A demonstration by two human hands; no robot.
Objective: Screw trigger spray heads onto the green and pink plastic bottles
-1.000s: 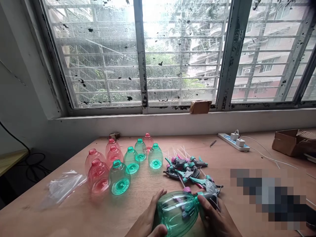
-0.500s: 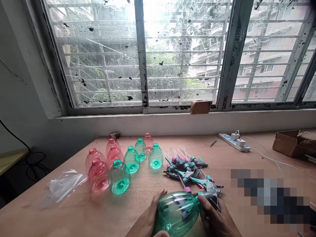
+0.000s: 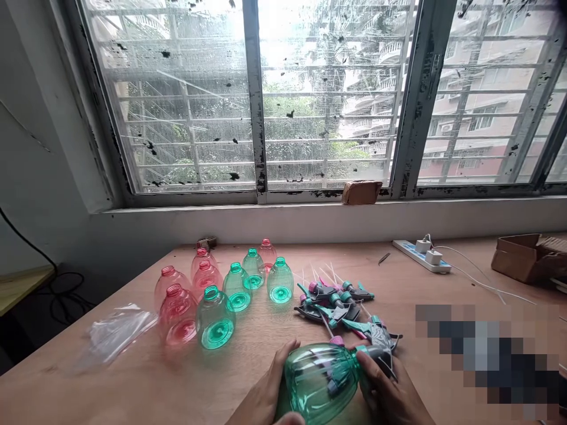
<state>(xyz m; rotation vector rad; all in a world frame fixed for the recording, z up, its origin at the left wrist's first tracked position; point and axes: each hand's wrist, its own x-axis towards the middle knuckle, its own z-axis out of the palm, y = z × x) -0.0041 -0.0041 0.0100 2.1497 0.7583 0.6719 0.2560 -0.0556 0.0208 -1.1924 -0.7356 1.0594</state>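
Observation:
A clear green spray bottle (image 3: 321, 381) lies tilted on its side at the bottom centre, its neck toward the right. My left hand (image 3: 266, 386) is closed around the bottle's body from the left. With thumb and fingers, my right hand (image 3: 392, 386) grips the grey and green trigger spray head (image 3: 378, 354) at the bottle's neck. Some of the right fingers are hidden behind it, so I cannot tell how far the collar is screwed on. Just beyond my hands lies a heap of grey, green and pink spray heads (image 3: 339, 302) with thin white tubes.
Several open green bottles (image 3: 217, 324) and red bottles (image 3: 178, 316) stand upright on the left of the wooden table. A clear plastic bag (image 3: 119, 333) lies beside them. To the right are a power strip (image 3: 423, 257), a cardboard box (image 3: 518, 260) and a blurred-out patch.
Both hands keep the same hold on the bottle and spray head. The whole view has shifted very slightly; nothing else visibly differs.

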